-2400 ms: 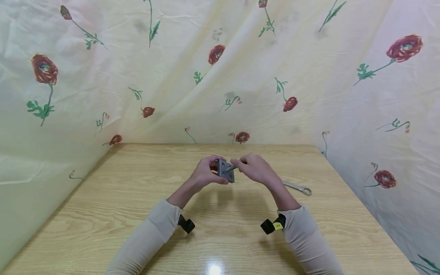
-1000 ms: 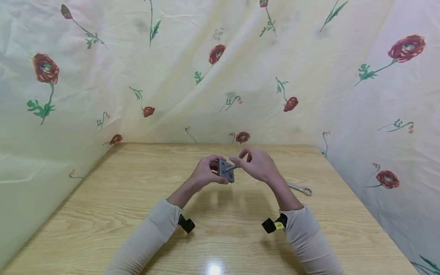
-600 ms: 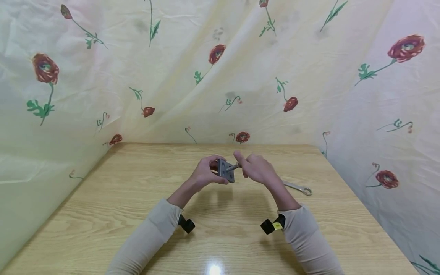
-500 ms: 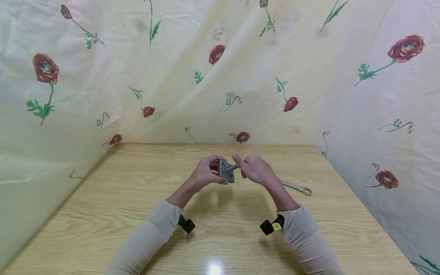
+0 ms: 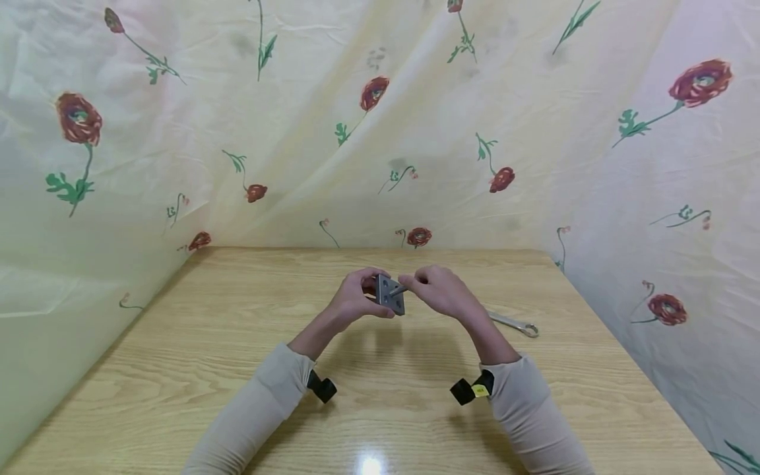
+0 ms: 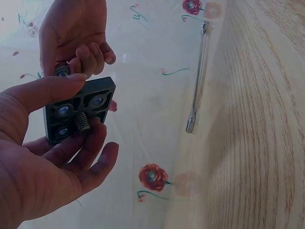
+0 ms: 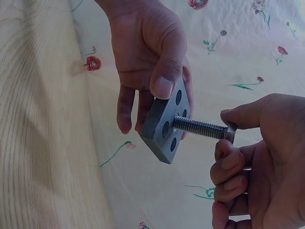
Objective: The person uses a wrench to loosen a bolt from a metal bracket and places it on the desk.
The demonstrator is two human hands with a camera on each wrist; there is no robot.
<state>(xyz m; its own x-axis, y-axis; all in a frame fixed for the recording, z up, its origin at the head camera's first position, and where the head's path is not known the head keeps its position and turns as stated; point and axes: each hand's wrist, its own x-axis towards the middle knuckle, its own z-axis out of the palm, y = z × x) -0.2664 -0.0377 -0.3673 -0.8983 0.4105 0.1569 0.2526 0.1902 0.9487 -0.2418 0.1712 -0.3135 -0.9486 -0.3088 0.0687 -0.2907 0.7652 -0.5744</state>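
Note:
A square grey plate with several holes (image 7: 161, 125) is held up above the table. My left hand (image 5: 353, 300) grips it by its edges, thumb on one side and fingers on the other. Through the plate's middle runs a threaded bolt (image 7: 200, 128), and its tip pokes out of the ribbed back face in the left wrist view. The bolt's hex head (image 7: 230, 132) lies between the thumb and curled index finger of my right hand (image 5: 439, 290). Most of the shank stands out on the head's side of the plate.
A combination wrench (image 5: 514, 324) lies on the wooden table (image 5: 237, 310), right of the hands and partly behind the right forearm. Flowered cloth (image 5: 309, 132) hangs behind and at both sides of the table.
My right hand has let go of the bolt head, shifted its thumb and fingers around it, and pinches it again. The left hand and the plate have stayed still.

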